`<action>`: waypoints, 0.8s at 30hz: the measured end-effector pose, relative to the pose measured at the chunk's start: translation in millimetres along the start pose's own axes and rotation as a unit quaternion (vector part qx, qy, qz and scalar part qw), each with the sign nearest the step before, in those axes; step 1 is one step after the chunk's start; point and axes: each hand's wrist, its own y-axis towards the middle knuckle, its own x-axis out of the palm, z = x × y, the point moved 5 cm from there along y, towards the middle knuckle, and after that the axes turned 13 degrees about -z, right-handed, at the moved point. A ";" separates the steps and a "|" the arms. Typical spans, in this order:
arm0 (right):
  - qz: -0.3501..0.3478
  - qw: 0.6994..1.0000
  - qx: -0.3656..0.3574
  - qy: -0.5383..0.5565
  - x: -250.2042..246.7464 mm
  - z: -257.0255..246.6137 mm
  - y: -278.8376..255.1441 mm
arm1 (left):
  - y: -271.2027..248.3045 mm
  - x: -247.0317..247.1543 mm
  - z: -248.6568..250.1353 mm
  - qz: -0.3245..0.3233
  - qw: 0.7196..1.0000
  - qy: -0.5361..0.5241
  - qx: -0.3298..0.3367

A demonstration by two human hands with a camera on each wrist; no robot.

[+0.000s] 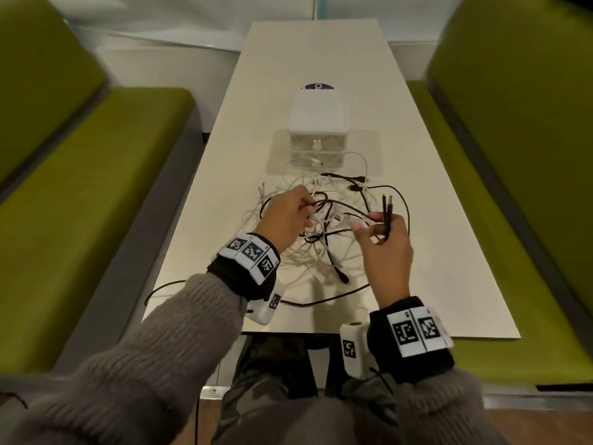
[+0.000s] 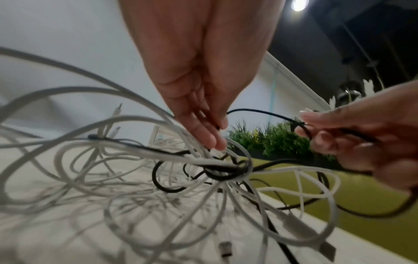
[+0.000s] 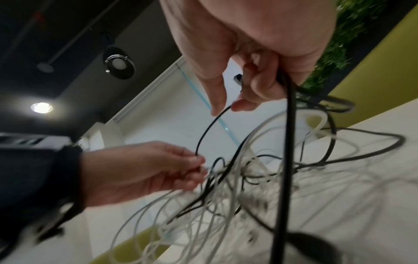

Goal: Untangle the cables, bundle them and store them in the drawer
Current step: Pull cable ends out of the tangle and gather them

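At the middle of the counter (image 1: 433, 277), a loose heap of white cables (image 1: 308, 258) and black cables (image 1: 327, 248) lies knotted together, with the small white drawer unit (image 1: 317, 123) standing just beyond it at about twelve o'clock. Its drawers look closed, though the front is too small to be sure. The step in hand is the first one: untangling. Nothing is bundled yet and nothing is stored.

The left hand (image 1: 285, 216) sits over the nine o'clock side of the heap, fingers curled, pinching a thin black strand (image 3: 203, 132) between thumb and fingertips (image 2: 217, 141). That strand arcs across to the right hand (image 1: 385, 245), which is at about three o'clock of the heap. The right hand is closed around two black plug ends (image 1: 387, 203) that stick up out of its grip, and a thicker black lead (image 3: 287, 142) hangs down from the same fist. The right wrist view shows thumb and forefinger also nipping the thin strand.

In the left wrist view a tight black loop (image 2: 226, 171) is cinched around several white leads just below the left fingers, touching them. That looks like the snag.

The next move probably calls for slack rather than force: easing the black loop open and feeding a plug end back through it, while the other hand steadies the white leads. Pulling the hands apart would likely tighten the knot.
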 end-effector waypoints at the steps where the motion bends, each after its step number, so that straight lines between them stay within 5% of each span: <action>1: -0.008 1.000 0.004 -0.005 6.3 -1.7 -3.5 | -1.0 -2.8 1.8 0.016 0.999 -0.029 0.001; 6: -0.054 0.996 0.041 -0.064 36.2 -8.9 -6.4 | -2.7 -12.8 10.2 0.030 0.992 -0.119 0.041; 12: -0.026 0.996 0.080 -0.042 40.6 -3.7 14.5 | -6.9 -11.5 7.3 -0.009 0.985 -0.159 0.069; 16: -0.036 0.996 0.064 0.059 42.0 3.6 18.7 | -8.3 -24.6 -1.5 0.079 0.977 -0.185 0.073; 19: -0.047 0.993 0.049 0.094 44.0 8.2 18.1 | -12.4 -26.9 3.5 0.111 0.985 -0.102 0.087; 24: -0.056 0.992 0.040 0.109 43.8 10.9 21.3 | -25.6 4.9 13.3 -0.011 0.968 0.166 0.185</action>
